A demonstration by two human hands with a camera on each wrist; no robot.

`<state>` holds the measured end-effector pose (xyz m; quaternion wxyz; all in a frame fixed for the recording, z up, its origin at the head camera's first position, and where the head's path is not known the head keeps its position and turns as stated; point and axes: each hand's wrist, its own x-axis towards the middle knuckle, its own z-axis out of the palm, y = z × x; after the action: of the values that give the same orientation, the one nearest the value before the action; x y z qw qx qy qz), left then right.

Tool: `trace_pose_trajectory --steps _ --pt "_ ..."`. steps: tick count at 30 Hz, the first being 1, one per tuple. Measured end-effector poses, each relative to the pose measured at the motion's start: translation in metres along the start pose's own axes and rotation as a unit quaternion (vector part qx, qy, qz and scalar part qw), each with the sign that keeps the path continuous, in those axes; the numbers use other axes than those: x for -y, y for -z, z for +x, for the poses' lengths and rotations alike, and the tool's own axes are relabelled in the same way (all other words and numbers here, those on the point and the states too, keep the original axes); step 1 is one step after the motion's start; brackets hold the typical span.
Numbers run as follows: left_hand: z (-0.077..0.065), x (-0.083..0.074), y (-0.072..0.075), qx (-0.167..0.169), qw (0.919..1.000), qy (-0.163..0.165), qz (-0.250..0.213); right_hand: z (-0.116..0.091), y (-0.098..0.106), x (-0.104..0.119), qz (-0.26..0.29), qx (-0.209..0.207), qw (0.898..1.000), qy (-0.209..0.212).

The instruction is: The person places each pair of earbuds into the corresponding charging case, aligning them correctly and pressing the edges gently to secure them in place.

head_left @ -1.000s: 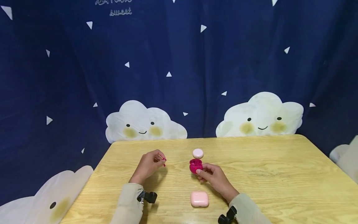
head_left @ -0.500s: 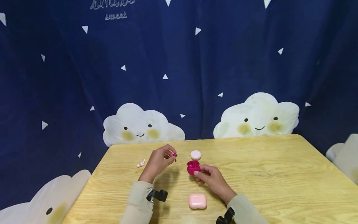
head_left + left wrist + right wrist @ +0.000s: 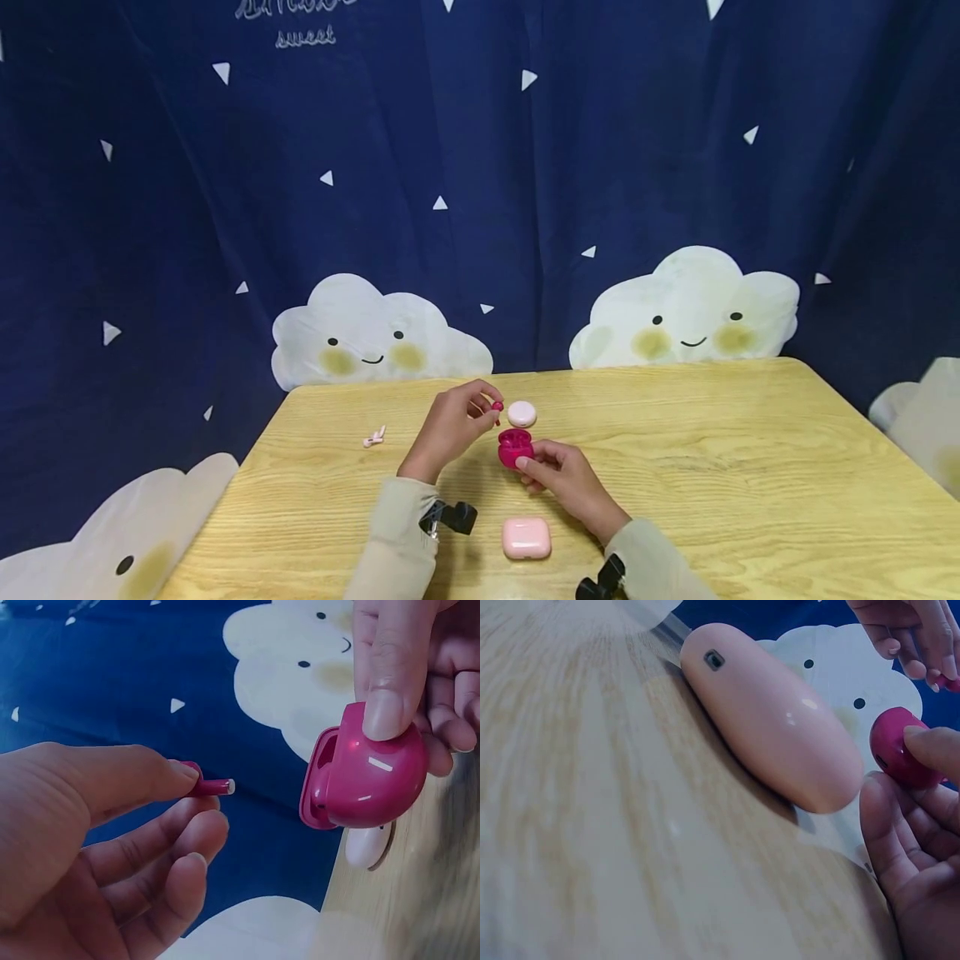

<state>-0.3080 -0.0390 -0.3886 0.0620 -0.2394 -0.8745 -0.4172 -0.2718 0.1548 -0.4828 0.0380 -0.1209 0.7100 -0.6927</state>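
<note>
Between thumb and forefinger, my left hand [image 3: 452, 423] pinches a magenta earbud [image 3: 210, 787], its stem pointing toward the case in the left wrist view. My right hand [image 3: 572, 481] grips a round magenta earbud case [image 3: 515, 450] with its lid raised, thumb on the front. A small red light glows on that case in the left wrist view. Part of an earbud shows inside the case, under the lid. In the head view the pinched earbud is just beyond and to the left of the case opening, apart from it.
Close behind the magenta case lies a pale pink round case [image 3: 522, 414]. A pink rectangular earbud case [image 3: 526, 538], lid down, sits nearer the front. Light pink earbuds [image 3: 374, 437] lie at the left of the wooden table [image 3: 675, 467]. A blue curtain [image 3: 405, 125] hangs behind.
My left hand has moved right with the magenta earbud, toward the case, uncovering the light pink earbuds at left. My right hand keeps holding the case in nearly the same place.
</note>
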Motion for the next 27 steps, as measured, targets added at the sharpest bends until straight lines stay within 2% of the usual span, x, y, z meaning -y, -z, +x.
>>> trace_pose_trajectory --steps 2,6,15,27 --pt "0.000 -0.001 -0.001 0.006 1.0000 0.000 0.003 0.004 0.001 -0.009 -0.001 -0.004 1.000 0.002" --pt "0.000 0.000 -0.002 0.012 0.9998 -0.009 0.013 0.005 0.002 -0.008 -0.002 -0.005 1.000 -0.004" --pt "-0.003 0.002 -0.001 -0.006 0.9997 -0.021 0.013 -0.003 -0.003 0.023 -0.018 -0.001 1.000 -0.001" --pt "-0.006 -0.003 -0.008 0.001 0.9998 -0.010 0.016 -0.008 -0.004 0.024 -0.003 -0.006 1.000 -0.009"
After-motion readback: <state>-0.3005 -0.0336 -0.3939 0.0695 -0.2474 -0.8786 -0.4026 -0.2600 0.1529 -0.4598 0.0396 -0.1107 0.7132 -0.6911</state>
